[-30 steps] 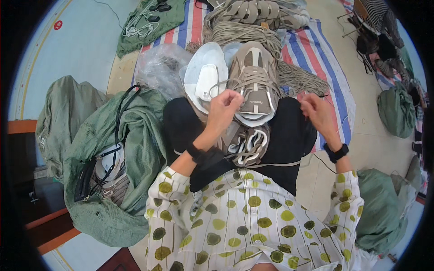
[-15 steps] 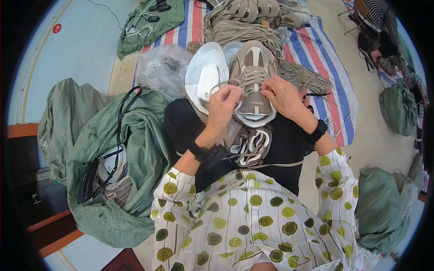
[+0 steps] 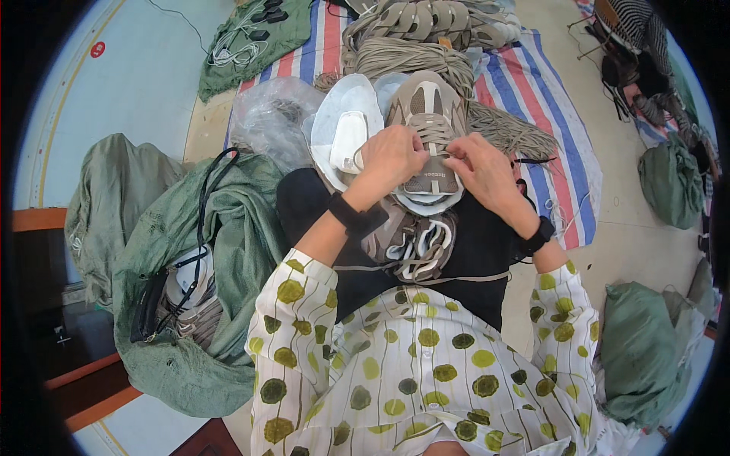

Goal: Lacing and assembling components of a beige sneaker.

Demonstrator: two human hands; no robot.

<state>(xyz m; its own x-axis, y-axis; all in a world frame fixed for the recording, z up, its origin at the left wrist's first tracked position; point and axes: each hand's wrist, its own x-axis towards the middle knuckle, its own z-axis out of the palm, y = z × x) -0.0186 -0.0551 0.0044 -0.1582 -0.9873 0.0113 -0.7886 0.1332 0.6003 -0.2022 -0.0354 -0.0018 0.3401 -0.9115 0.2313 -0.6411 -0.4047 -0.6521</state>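
Note:
On my lap lies a brown-and-beige shoe upper [image 3: 428, 97], toe pointing away, with a beige shoelace [image 3: 428, 124] crossing its front. My left hand [image 3: 395, 156] is closed at its left eyelet edge, pinching the lace; a thin loop shows beside the fingers. At the opposite edge my right hand [image 3: 483, 171] has thumb and forefinger pinched together, but what lies between them is too small to make out. A second upper, showing its pale lining [image 3: 346, 102], lies to the left. Nearer me rests another laced upper [image 3: 422, 247], its lace trailing over my black-covered lap.
Beyond the uppers, bundles of beige laces [image 3: 414, 61] lie on a striped sheet [image 3: 559, 137]. A clear plastic bag [image 3: 274, 114] sits to the left, near an open green sack [image 3: 251, 220] holding shoe parts. More green sacks [image 3: 642, 349] stand at the right.
My left hand has moved right and slightly up, closer to the middle of the upper. The right hand has shifted slightly down and stays at the right eyelet edge.

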